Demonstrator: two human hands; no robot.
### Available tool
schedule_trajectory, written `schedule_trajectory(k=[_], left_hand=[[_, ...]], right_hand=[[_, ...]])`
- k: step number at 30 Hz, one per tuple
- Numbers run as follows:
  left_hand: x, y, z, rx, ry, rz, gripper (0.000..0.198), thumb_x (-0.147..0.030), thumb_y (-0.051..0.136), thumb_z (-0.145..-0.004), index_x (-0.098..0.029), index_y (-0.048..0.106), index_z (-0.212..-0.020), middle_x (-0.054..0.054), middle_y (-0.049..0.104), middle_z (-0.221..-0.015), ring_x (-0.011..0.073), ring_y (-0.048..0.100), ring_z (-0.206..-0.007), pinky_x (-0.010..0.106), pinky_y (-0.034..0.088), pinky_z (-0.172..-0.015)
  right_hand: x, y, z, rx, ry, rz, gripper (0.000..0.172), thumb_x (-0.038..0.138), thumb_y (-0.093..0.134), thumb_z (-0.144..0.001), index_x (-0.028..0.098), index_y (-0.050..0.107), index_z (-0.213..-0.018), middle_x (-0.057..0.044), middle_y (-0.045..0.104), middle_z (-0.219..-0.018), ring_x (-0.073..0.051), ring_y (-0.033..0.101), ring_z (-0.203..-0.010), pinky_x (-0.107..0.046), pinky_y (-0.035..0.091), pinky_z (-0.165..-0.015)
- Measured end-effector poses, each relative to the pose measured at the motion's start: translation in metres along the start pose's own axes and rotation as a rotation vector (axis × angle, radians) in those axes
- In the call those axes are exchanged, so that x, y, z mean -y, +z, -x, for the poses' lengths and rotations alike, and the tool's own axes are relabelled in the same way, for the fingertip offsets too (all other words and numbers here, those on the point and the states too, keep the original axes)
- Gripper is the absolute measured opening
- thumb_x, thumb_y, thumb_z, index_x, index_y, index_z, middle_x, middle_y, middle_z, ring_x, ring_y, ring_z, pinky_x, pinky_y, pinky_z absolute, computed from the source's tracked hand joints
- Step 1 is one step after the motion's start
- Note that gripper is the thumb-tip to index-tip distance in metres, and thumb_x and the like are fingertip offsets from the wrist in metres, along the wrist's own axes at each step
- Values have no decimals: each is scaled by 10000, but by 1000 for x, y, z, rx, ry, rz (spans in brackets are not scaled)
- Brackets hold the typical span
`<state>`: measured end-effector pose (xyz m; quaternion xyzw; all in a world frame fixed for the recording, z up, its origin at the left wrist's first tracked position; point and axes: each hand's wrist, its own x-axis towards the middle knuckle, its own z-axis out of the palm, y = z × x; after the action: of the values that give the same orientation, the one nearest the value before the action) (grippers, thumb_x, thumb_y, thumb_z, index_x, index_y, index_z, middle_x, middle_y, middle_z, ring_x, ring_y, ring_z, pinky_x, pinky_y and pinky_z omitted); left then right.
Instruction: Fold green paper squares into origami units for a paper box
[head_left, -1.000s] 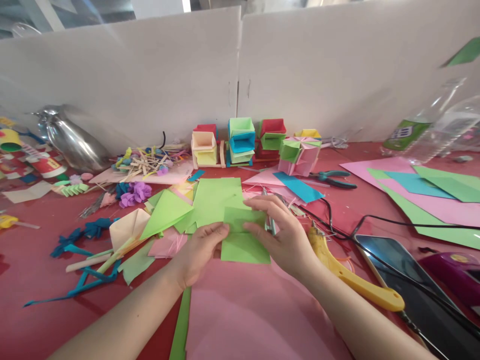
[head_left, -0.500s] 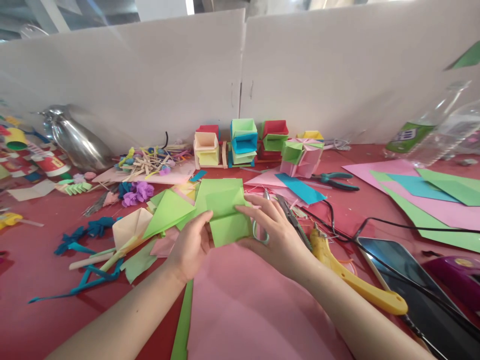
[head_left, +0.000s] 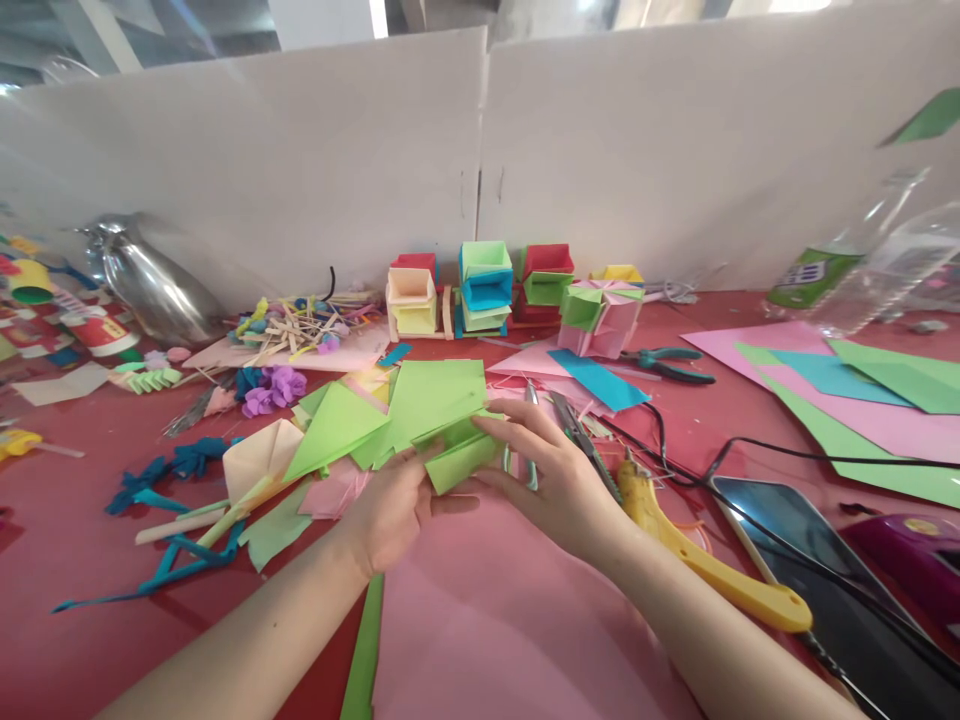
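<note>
Through my head view, the left hand [head_left: 396, 508] and right hand [head_left: 559, 482] pinch opposite ends of the small folded light-green paper piece [head_left: 463, 464], around the far end of the large flat pink paper sheet [head_left: 517, 620]. I judge it light, thin and easily creased, so I'd hold it gently by those ends, sparing the folds.

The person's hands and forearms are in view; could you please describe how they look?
The left hand and right hand are ungloved, with no ring or watch showing. The left forearm and right forearm show no sleeve; a small spot marks the left one.
</note>
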<state>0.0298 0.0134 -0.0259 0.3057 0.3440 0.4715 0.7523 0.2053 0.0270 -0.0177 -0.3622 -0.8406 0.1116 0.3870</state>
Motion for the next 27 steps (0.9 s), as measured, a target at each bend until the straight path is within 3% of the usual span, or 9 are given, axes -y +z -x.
schedule_trajectory(k=[4, 11, 14, 18, 20, 24, 27], left_hand=[[-3, 1, -3, -104, 59, 16, 233, -244, 538, -849, -131, 628, -1032, 100, 707, -943, 205, 681, -752, 308, 551, -658], [-2, -1, -3, -169, 131, 57, 199, -277, 581, -829, -138, 645, -956, 92, 688, -1005, 207, 683, -785, 298, 541, -697], [-3, 1, -3, -216, 129, 41, 153, -253, 592, -812, -146, 644, -910, 62, 695, -912, 170, 675, -690, 253, 527, -601], [-2, 3, -4, -239, 148, -13, 113, -243, 646, -755, -155, 629, -825, 5, 651, -729, 99, 598, -531, 187, 421, -451], [0, 2, -4, -232, 153, -15, 137, -273, 658, -744, -150, 616, -787, -7, 618, -665, 85, 561, -499, 186, 390, -438], [3, 0, -6, -233, 163, -2, 222, -350, 636, -768, -132, 604, -749, 1, 599, -603, 82, 528, -474, 196, 376, -445], [2, 2, -5, -244, 169, 30, 210, -339, 644, -767, -133, 609, -774, 11, 622, -599, 103, 556, -488, 210, 409, -467]], right_hand=[[1, 1, 1, 1, 10, 4, 441, 213, 545, -843, 261, 471, -1274, -116, 492, -1273, -255, 486, -1169, -433, 493, -886], [3, 1, 3, 7, 34, 25, 549, 192, 530, -846, 297, 367, -1360, -96, 455, -1343, -249, 501, -1161, -400, 530, -834], [3, 2, 4, 25, 38, 23, 602, 179, 529, -843, 307, 308, -1388, -83, 441, -1355, -236, 519, -1136, -376, 536, -816], [2, 3, 5, 10, 30, 1, 659, 174, 523, -843, 303, 226, -1416, -82, 469, -1323, -217, 544, -1090, -348, 540, -790], [3, 2, 5, -13, 33, -4, 622, 178, 517, -844, 290, 266, -1401, -87, 496, -1287, -211, 561, -1060, -342, 538, -790], [4, -1, 2, -68, 44, 16, 394, 191, 504, -851, 246, 500, -1241, -83, 575, -1144, -194, 594, -994, -325, 528, -810], [4, -2, 1, -84, 42, 40, 344, 196, 509, -847, 234, 550, -1186, -82, 600, -1084, -194, 603, -970, -321, 530, -799]])
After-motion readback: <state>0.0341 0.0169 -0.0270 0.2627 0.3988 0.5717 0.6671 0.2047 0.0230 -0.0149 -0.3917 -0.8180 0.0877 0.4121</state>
